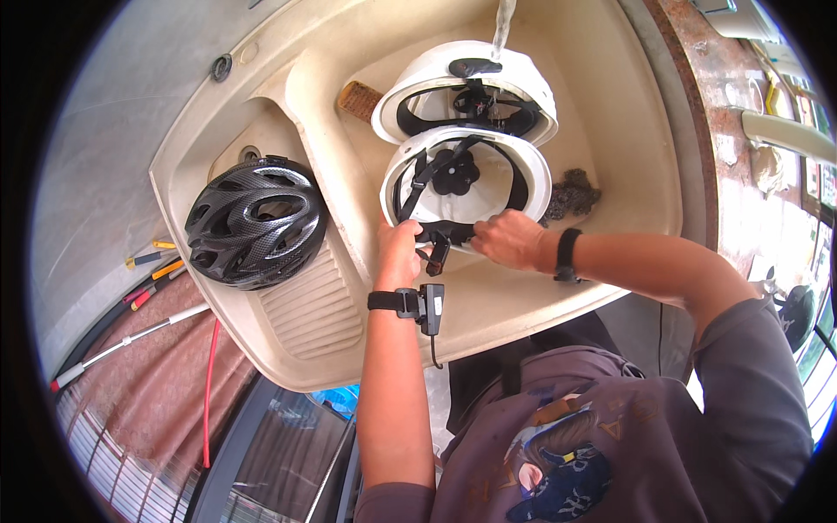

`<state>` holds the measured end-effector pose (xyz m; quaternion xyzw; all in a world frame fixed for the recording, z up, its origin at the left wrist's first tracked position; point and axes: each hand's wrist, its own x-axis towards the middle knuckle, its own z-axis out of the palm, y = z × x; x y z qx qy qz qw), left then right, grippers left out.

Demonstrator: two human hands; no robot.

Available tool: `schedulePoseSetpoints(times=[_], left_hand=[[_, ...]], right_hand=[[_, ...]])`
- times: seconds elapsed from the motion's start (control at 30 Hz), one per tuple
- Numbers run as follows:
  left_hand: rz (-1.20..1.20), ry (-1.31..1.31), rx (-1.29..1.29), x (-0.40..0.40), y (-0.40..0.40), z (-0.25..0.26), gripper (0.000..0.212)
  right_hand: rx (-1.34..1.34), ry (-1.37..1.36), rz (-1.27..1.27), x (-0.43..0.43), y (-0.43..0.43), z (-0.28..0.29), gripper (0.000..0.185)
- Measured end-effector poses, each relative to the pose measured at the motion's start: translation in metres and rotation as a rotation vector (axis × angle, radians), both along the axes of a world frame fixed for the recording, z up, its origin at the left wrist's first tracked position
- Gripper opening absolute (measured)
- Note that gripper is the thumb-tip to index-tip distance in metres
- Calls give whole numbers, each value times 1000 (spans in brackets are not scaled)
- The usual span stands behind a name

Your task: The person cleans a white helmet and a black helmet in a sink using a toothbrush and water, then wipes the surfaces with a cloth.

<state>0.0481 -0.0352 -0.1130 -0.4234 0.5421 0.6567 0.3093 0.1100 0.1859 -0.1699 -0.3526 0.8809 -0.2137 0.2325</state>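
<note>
A white helmet sits in the large sink basin with its inside turned towards me. Its black headband crosses the near rim, and a black strap runs up inside. My left hand grips the near left rim, thumb against the headband. My right hand has the band's right part between its fingers. Just beyond stands a second white helmet, tilted so that its inside shows. Running water falls on its shell. In the smaller left compartment rests a black bicycle helmet.
The beige sink has a divider and a ribbed washboard. A brown scrubbing block lies left of the white helmets, a dark scouring pad to their right. A pole and a red stick stand left.
</note>
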Motion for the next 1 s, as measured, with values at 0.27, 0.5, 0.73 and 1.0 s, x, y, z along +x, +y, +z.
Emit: schedulePoseSetpoints(times=[0.27, 0.5, 0.73, 1.0], left_hand=[[-139, 66, -114, 6, -2, -3, 52], [-244, 220, -93, 13, -7, -24, 58], [-476, 291, -238, -11, 15, 8, 61], [-678, 278, -377, -11, 33, 26, 82]], right_hand=[[476, -11, -31, -61, 51, 77, 13], [77, 410, -224, -96, 59, 102, 20], [553, 19, -115, -26, 75, 67, 19], [16, 336, -151, -78, 9, 78, 25]])
